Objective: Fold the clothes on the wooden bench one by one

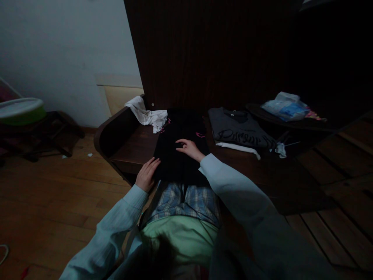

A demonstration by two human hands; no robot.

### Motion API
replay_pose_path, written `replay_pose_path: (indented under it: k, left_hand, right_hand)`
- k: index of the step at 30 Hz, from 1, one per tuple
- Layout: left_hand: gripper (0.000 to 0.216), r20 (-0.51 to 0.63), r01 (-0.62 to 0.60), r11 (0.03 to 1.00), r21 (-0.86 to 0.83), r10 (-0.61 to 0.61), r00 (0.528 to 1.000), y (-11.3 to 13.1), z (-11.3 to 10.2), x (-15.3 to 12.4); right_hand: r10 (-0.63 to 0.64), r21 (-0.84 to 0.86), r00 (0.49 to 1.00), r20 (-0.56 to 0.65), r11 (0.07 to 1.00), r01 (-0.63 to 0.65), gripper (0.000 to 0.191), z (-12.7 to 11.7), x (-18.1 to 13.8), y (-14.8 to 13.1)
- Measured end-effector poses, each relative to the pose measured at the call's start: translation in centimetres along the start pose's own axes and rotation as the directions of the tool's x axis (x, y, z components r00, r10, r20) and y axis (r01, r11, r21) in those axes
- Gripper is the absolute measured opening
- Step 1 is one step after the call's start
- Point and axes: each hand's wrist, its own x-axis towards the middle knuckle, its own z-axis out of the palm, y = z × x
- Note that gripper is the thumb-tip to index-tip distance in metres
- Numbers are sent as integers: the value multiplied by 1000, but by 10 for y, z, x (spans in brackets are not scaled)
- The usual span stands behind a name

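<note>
A black garment (180,155) with small pink markings lies spread flat on the dark wooden bench (128,149), its near end by my lap. On its left edge rests my left hand (147,174), fingers stretched out together. My right hand (189,149) is over the middle of the cloth, fingers apart and a little bent, with nothing visible in them. Whether the right fingertips touch the fabric I cannot tell. To the right of the black garment lies a folded grey T-shirt (237,130) with black lettering.
White cloth (147,114) drapes over the bench's left armrest. A white folded item (237,149) pokes out under the grey T-shirt. At right, a plastic bag (287,105) sits on a dark round surface. A green tub (23,112) stands on a stool at far left.
</note>
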Motion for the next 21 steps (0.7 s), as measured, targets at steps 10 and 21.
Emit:
replay_pose_path:
  k: [10, 21]
  left_hand:
    - [53, -29, -137, 990, -38, 136, 990, 9, -5, -1]
    - [66, 322, -29, 994, 104, -7, 947, 45, -11, 29]
  right_hand:
    - [-75, -127, 995, -61, 990, 66, 27, 2, -3, -1]
    - [81, -208, 940, -332, 965, -157, 19, 1, 4, 4]
